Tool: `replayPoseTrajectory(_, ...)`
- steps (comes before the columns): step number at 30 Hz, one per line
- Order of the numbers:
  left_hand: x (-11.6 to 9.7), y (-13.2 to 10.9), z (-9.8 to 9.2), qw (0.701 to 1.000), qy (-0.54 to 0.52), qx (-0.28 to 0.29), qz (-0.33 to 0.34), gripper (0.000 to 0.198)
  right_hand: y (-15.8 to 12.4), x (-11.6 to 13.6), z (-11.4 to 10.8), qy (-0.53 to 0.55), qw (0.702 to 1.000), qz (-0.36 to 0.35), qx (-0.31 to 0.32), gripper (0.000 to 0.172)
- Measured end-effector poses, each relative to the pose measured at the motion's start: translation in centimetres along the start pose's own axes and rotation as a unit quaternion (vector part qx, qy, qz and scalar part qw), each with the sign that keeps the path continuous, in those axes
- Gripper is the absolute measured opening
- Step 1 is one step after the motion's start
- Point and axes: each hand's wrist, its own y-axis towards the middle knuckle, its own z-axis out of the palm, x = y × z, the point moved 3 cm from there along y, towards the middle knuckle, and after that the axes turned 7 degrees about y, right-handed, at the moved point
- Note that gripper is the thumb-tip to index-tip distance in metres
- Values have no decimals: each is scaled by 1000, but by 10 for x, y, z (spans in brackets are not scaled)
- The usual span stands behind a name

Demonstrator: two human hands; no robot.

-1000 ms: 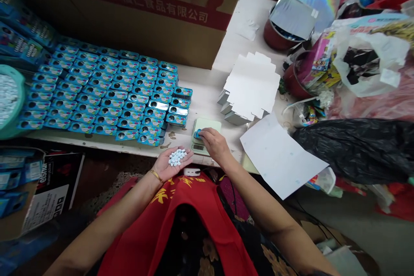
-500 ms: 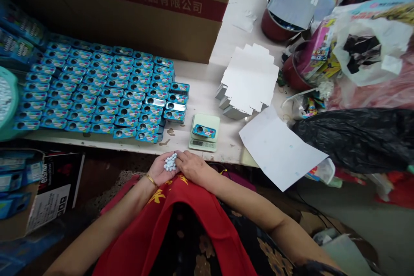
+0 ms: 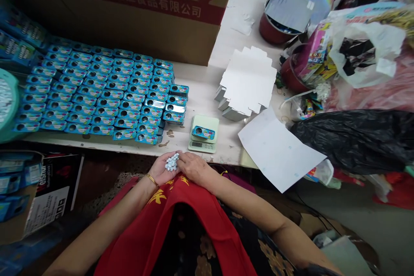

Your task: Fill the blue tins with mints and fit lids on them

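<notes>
My left hand [image 3: 162,170] is cupped palm up at the table's front edge and holds a small heap of pale blue candies [image 3: 172,162]. Against it rests my right hand [image 3: 196,167], its bent fingers together at the heap's right side. Whatever those fingertips may pinch is hidden. Just beyond both hands, a small pale green digital scale [image 3: 214,124] bears one blue candy tin [image 3: 203,132]. Left of the scale, many similar blue tins [image 3: 106,102] stand packed in rows.
A teal basin [image 3: 13,108] of pale candies stands at far left. Behind the tins rises a large cardboard box [image 3: 161,30]. White card pieces [image 3: 249,77] are stacked right of the scale, near a loose white sheet [image 3: 280,151], a black plastic bag [image 3: 349,138] and red pots [image 3: 274,30].
My hands stay together at the table edge, with the candies still in my left palm. The view has shifted very slightly; the tin remains on the scale.
</notes>
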Motion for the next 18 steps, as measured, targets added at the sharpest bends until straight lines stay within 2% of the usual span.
replayPoseTrajectory(3, -3, 2, 6, 1000, -9, 16, 14, 16, -1, -19, -11, 29, 997, 12, -69, 18)
replayPoseTrajectory(6, -6, 2, 10, 999, -10, 24, 23, 16, -2, -52, -31, 41, 982, 81, -168, 21)
replayPoseTrajectory(9, -6, 2, 8, 1000, -10, 18, 23, 16, -5, -75, -43, 29, 971, 127, -199, 22)
replayPoseTrajectory(12, -6, 1, 6, 1000, -12, 16, 18, 16, -7, -65, -37, 19, 980, 106, -168, 24)
replayPoseTrajectory(15, -4, 0, 3, 1000, -6, -1, 13, 16, -5, -28, -18, 27, 997, 23, -64, 20)
replayPoseTrajectory(18, -4, 0, 0, 1000, -4, -23, 7, 17, -1, -4, -3, 14, 1000, 14, 10, 17)
